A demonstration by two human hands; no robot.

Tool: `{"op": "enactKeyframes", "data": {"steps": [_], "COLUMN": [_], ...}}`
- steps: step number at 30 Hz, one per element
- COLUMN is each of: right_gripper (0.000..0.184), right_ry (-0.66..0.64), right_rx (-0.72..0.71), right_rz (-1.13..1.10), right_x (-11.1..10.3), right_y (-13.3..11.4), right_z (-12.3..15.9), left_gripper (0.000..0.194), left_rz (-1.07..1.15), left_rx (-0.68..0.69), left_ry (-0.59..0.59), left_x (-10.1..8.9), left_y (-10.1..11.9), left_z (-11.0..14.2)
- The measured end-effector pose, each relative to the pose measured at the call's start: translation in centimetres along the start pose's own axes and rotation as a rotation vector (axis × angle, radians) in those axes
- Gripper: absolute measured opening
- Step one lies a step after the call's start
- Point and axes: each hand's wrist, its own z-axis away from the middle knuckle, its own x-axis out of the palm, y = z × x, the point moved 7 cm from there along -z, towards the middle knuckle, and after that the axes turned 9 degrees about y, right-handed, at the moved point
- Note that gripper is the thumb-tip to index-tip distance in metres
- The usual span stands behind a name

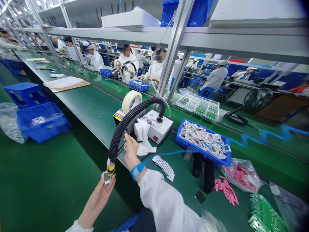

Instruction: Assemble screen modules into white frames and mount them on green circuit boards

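Note:
My left hand (102,191) is closed on a small square display piece with a white frame and a dark face (107,177). It is held up just under the yellow-banded nozzle (110,169) of a black corrugated hose (127,120). My right hand (131,149), with a blue wrist strap (137,170), is raised beside the hose. Its fingers are pinched near a dark device behind the hose; what they hold, if anything, I cannot make out. The hose rises from a white box with a red switch (159,127). White tissue (142,130) hangs beside that box.
A blue bin of white-framed pieces (202,138) stands to the right. White strips (164,166) lie in a row before it. Pink pieces (227,190) and green circuit boards (265,212) are farther right. A tape roll (131,100) stands behind the hose. Co-workers sit across the bench.

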Motion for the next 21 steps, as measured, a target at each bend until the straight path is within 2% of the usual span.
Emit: {"op": "enactKeyframes", "data": {"steps": [3,7,9,11,13,15,17,19,21], "right_gripper": [0.025,0.047,0.052,0.051,0.048,0.043,0.038,0.032,0.026], "right_ry": [0.012,0.005,0.02,0.052,0.09,0.124,0.166,0.219,0.264], "right_rx": [0.051,0.108,0.13,0.131,0.116,0.018,-0.175,-0.381,-0.506], "right_rz": [-0.043,-0.103,-0.115,-0.122,-0.127,-0.105,-0.048,0.021,0.067], "right_x": [-4.0,-9.4,-12.1,-14.8,-17.3,-19.7,-22.0,-24.0,-25.7], "right_y": [-0.6,-2.0,-2.5,-3.0,-3.6,-4.8,-6.7,-8.8,-10.4], "right_z": [2.9,7.3,9.2,10.8,12.0,12.7,13.4,14.4,15.4], "left_gripper": [0.042,0.039,0.038,0.037,0.033,0.028,0.02,0.017,0.018], "left_rz": [0.015,0.049,0.053,0.031,-0.02,-0.088,-0.144,-0.177,-0.182], "left_rx": [-0.016,-0.007,-0.004,-0.028,-0.088,-0.179,-0.275,-0.387,-0.475], "left_ry": [0.001,0.003,0.011,0.022,0.027,0.017,-0.011,-0.091,-0.167], "left_x": [0.9,1.9,2.1,2.4,2.7,3.4,4.6,6.5,8.6], "left_y": [-0.3,-0.1,-0.6,-2.1,-4.5,-7.3,-9.7,-11.5,-12.5], "left_z": [-0.1,0.0,0.6,1.9,4.0,6.9,10.3,13.9,17.1]}}
